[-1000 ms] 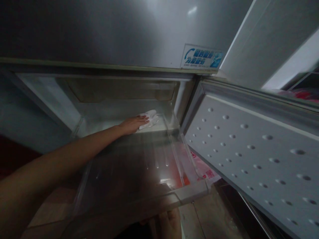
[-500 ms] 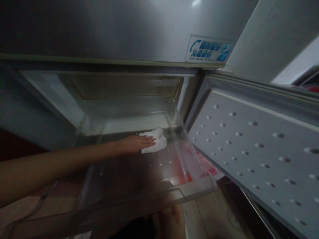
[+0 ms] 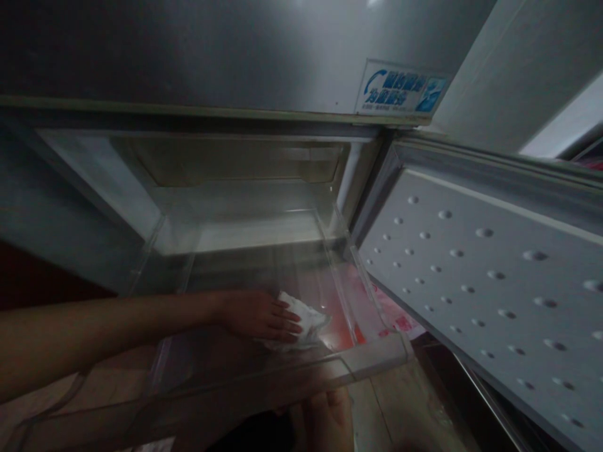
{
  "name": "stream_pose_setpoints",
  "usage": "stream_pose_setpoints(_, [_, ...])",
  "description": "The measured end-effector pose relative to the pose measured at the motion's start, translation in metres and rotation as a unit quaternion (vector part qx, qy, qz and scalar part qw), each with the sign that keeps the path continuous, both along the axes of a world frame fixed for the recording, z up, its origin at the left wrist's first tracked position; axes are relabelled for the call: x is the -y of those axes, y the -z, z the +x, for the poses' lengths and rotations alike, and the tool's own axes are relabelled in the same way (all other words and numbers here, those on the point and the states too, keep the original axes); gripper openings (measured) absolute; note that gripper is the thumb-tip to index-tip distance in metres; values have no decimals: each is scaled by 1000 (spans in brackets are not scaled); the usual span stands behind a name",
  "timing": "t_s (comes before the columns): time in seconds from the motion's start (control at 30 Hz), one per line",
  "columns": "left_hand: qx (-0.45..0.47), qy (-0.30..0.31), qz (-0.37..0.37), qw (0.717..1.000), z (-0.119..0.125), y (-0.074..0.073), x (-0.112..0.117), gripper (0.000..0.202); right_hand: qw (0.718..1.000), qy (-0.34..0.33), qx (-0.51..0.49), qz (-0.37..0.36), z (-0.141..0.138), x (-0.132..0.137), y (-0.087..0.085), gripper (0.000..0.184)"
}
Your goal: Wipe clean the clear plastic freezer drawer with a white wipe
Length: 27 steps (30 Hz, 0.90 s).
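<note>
My left hand [image 3: 259, 317] reaches in from the left over a clear plastic drawer [image 3: 377, 351] that is pulled out of the fridge. Its fingers lie nearly flat on a crumpled white cloth [image 3: 306, 320], holding it against the drawer's bottom close to the front wall. Part of the cloth is covered by the fingers, and whether it is fabric or paper is hard to tell. My right hand cannot be made out in this view.
The fridge compartment [image 3: 249, 163] lies behind the drawer. On the right its door [image 3: 471, 276] stands wide, with a dimpled inner panel. A pink printed bag [image 3: 400, 317] shows below the drawer's right side. Above is a closed grey door [image 3: 211, 56] bearing a sticker [image 3: 400, 88].
My left hand has slid the white cloth from the middle of the drawer's bottom toward its front, nearer to me. The drawer and door stay in place.
</note>
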<state>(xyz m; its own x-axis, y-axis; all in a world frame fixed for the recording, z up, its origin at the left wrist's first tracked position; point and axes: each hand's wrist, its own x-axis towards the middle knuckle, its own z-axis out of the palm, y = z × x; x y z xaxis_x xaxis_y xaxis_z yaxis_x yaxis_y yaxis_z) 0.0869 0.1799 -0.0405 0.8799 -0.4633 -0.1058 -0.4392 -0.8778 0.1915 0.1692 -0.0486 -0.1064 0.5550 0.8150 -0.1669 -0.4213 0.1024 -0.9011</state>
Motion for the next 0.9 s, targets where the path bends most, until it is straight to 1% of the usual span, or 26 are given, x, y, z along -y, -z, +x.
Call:
stream_pose_setpoints(0.07, [2,-2,8,1000,4,0,-22,44,1000,-8,-27,-1,1,0,0,32])
stream_pose_setpoints(0.1, [4,-15,14,1000,5,-1,-33,44,999,-14,-45,-5,1,0,-1,32])
stream_pose_setpoints(0.17, [4,-67,31,997,8,-2,-58,47,998,-23,-59,-12,1,0,-3,32])
stream_pose_setpoints(0.23, [8,-143,39,989,10,-5,-82,49,997,-33,-62,-18,1,-1,-6,32])
stream_pose_setpoints(0.33, [30,-229,47,972,15,-7,-114,50,998,-41,-45,-12,2,-3,-12,30])
stream_pose_setpoints(0.43, [46,-284,73,955,24,-5,-139,52,999,-30,-8,-18,6,-3,-14,27])
stream_pose_setpoints(0.53, [71,-326,97,938,35,-2,-156,57,998,-6,44,-34,10,-2,-14,24])
stream_pose_setpoints(0.63, [95,-351,107,926,44,2,-160,51,997,9,69,-43,12,-2,-13,21])
stream_pose_setpoints(0.7, [98,-366,109,919,46,5,-154,49,996,13,74,-48,13,-2,-14,19])
stream_pose_setpoints(0.77, [96,-388,110,910,45,6,-142,55,995,10,80,-54,12,-2,-14,17])
stream_pose_setpoints(0.83, [84,-406,108,904,40,4,-126,62,995,9,84,-61,12,-2,-14,16])
stream_pose_setpoints(0.9, [59,-406,106,906,33,2,-106,68,994,11,85,-62,12,-2,-14,15])
